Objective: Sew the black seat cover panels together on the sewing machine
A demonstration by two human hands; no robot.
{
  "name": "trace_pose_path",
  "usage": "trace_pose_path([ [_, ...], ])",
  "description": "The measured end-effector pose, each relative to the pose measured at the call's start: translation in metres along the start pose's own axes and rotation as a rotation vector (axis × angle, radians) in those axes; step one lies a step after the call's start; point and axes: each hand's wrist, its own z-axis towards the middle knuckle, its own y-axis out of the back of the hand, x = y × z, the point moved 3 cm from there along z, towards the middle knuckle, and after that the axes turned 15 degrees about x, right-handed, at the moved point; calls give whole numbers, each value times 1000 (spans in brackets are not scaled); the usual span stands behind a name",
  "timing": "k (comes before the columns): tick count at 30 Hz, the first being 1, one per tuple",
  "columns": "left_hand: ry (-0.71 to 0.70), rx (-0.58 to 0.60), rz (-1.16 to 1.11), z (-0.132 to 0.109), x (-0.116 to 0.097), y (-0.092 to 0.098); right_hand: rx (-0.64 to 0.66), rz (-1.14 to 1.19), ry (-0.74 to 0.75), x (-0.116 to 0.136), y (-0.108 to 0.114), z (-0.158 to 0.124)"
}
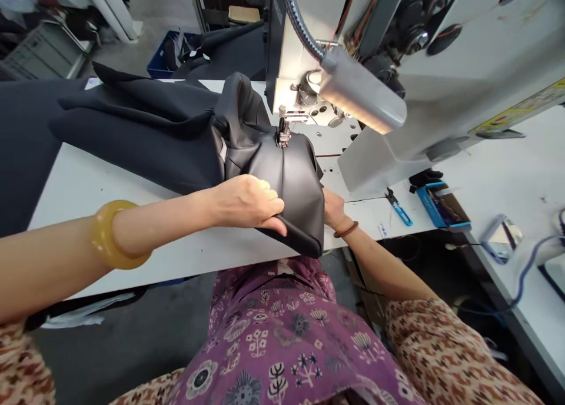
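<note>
A folded piece of dark grey leather-like material (291,175) lies under the presser foot (283,131) of a white sewing machine (397,69). My left hand (247,202), with a yellow bangle on the wrist, is closed on the material's near left edge, thumb beneath and fingers on top. My right hand (333,209) is tucked against the material's right side, its fingers hidden behind the fold. More dark fabric (132,122) trails away to the left across the white table (88,181).
A machine lamp (362,96) on a flexible arm hangs above the needle area. Blue-handled snips (399,208) and a small blue tray (441,205) lie on the table right of the machine. A blue crate (165,55) stands on the floor behind.
</note>
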Motion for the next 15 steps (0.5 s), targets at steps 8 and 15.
trace_pose_path([
  [8, -40, 159, -132, -10, 24, -9, 221, -6, 56, -23, 61, 25],
  [15, 173, 107, -239, -1, 35, -4, 369, -46, 420, 3, 87, 116],
])
